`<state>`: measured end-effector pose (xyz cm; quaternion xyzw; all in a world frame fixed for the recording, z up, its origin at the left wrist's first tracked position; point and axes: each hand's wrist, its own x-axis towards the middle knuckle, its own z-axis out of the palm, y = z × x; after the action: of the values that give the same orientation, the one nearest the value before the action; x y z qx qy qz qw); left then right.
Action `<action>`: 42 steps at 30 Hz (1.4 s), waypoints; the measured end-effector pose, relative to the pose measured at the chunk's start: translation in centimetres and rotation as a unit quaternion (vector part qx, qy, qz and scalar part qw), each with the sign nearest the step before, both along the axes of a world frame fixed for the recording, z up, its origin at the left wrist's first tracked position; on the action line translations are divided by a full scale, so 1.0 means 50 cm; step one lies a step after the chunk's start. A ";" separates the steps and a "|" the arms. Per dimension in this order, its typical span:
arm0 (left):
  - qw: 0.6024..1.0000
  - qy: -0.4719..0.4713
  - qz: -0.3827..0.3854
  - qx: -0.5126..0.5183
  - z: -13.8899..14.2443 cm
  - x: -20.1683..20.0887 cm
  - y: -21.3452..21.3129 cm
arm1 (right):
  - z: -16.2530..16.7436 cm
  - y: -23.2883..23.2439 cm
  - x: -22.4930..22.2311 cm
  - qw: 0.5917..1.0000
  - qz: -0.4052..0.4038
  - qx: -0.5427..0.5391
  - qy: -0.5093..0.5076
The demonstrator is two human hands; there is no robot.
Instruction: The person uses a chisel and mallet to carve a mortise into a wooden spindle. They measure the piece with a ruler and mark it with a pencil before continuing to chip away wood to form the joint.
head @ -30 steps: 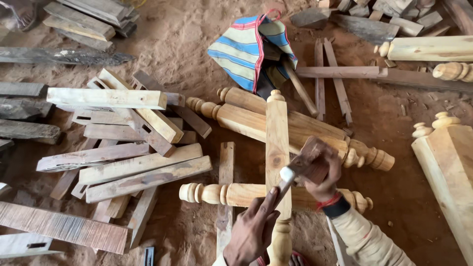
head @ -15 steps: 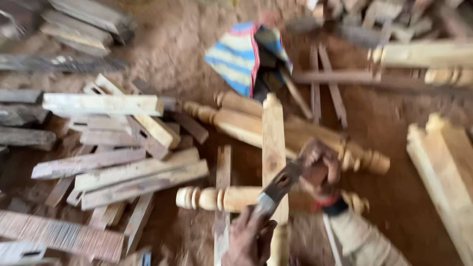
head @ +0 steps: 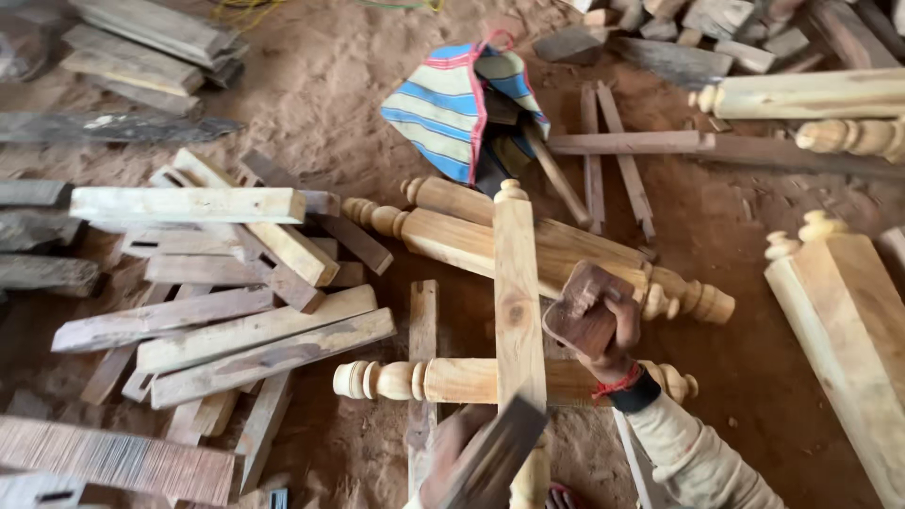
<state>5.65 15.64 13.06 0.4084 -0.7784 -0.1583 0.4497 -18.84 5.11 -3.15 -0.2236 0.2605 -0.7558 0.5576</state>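
Observation:
A long pale squared post with a turned knob at its far end lies across two turned wooden legs, pointing away from me. My right hand is closed on a dark wooden mallet block, held just right of the post. My left hand sits at the bottom edge, blurred, gripping a dark flat chisel that lies over the near end of the post.
A pile of rough planks lies to the left on the dirt floor. A striped blue cloth bag sits beyond the post. More turned posts lie on the right, with scrap timber along the far edge.
The chisel and my left hand have dropped back toward me, from beside the mallet to the near end of the post. The mallet hand has stayed almost in place.

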 end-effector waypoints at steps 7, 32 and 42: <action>0.996 0.088 -0.013 0.017 -0.026 0.005 -0.004 | 0.014 0.019 0.029 0.973 0.049 -0.213 0.079; 0.683 0.446 -0.006 0.578 -0.243 0.069 -0.108 | 0.163 -0.030 -0.140 0.976 -0.073 -0.093 -0.180; 0.562 0.602 -0.130 0.552 -0.309 -0.002 -0.083 | 0.240 -0.057 -0.022 0.974 -0.117 -0.010 -0.192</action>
<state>5.54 11.47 -2.36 0.2811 -0.1324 -0.8229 0.4758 -19.94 2.27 8.86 -0.0483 0.1653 -0.8470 0.5029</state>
